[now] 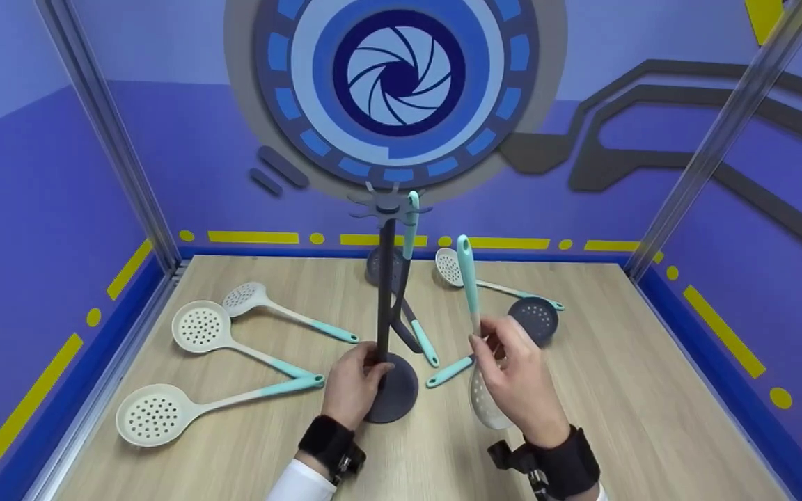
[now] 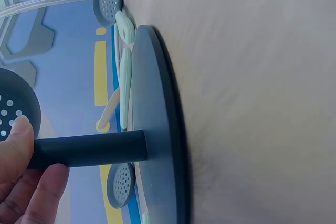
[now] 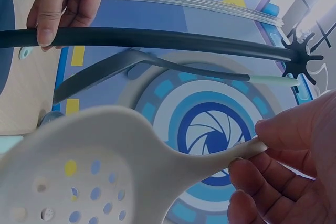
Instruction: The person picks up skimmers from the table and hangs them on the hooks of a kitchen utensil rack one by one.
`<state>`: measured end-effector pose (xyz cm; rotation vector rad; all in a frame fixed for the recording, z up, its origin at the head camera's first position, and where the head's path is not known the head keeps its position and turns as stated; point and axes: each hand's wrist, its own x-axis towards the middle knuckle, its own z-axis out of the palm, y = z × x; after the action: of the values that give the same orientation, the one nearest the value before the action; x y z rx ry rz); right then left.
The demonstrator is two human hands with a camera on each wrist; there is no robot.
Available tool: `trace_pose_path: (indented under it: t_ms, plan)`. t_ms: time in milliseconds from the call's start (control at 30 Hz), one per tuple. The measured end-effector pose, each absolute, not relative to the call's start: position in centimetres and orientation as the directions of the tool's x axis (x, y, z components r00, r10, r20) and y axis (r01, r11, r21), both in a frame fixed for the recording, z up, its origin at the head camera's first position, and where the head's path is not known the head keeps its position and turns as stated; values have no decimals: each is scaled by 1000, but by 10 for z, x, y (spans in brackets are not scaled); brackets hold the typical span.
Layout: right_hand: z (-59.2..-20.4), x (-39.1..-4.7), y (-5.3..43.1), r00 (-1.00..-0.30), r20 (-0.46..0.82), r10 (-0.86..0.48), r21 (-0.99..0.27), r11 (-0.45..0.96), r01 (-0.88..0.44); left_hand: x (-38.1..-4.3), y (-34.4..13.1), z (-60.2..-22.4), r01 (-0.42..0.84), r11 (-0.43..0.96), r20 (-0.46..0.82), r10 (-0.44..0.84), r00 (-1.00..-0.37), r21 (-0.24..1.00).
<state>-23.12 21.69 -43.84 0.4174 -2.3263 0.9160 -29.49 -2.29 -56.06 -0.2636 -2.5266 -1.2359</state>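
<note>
A dark utensil stand (image 1: 386,292) with a hooked top stands upright on its round base. My left hand (image 1: 354,386) grips its pole low down, thumb and fingers around it in the left wrist view. From a hook hangs a dark skimmer (image 1: 401,299) with a mint handle, its perforated bowl (image 2: 16,106) beside my left fingers. To the right of the stand, my right hand (image 1: 519,379) pinches a white skimmer (image 3: 131,150) by its neck. This skimmer is upright, mint handle (image 1: 468,275) up and perforated bowl down, partly behind the hand.
Left on the wooden table lie three white skimmers (image 1: 154,416), (image 1: 200,327), (image 1: 242,299). A dark skimmer (image 1: 376,264) lies behind the stand. Another white skimmer (image 1: 448,268) is at the back right, and a dark skimmer (image 1: 533,320) lies past my right hand. Blue walls enclose the table.
</note>
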Motion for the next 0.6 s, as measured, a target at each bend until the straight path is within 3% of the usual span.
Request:
trace_pose_path:
  t_ms: [600]
  plan:
    - [-435, -232, 217, -778, 626, -45, -542, 693, -476, -296, -23, -560, 282, 588, 311, 54, -949, 758]
